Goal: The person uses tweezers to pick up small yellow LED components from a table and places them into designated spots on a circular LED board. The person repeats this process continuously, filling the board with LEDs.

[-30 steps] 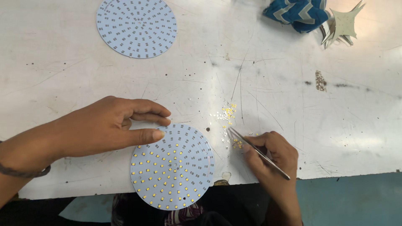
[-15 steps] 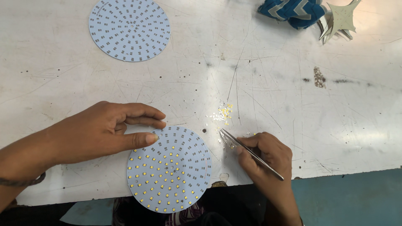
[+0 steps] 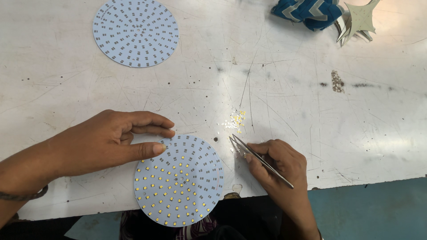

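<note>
A round pale-blue circuit disc (image 3: 179,180) dotted with small yellow chips lies at the table's near edge, hanging slightly over it. My left hand (image 3: 104,142) rests on the table with thumb and fingertips touching the disc's upper left rim. My right hand (image 3: 278,166) holds metal tweezers (image 3: 259,159), whose tips point at the table just right of the disc. A little pile of tiny yellow and white chips (image 3: 235,121) lies just beyond the tweezer tips.
A second round disc (image 3: 135,32), with grey pads and no yellow chips, lies at the far left. A blue patterned cloth bundle (image 3: 311,11) and a pale star-shaped piece (image 3: 358,20) sit at the far right. The white table (image 3: 311,98) is scratched and stained.
The view has shifted slightly. My right hand with the tweezers has stayed near the disc's right rim, tips just below the chip pile. My left hand keeps its hold on the rim.
</note>
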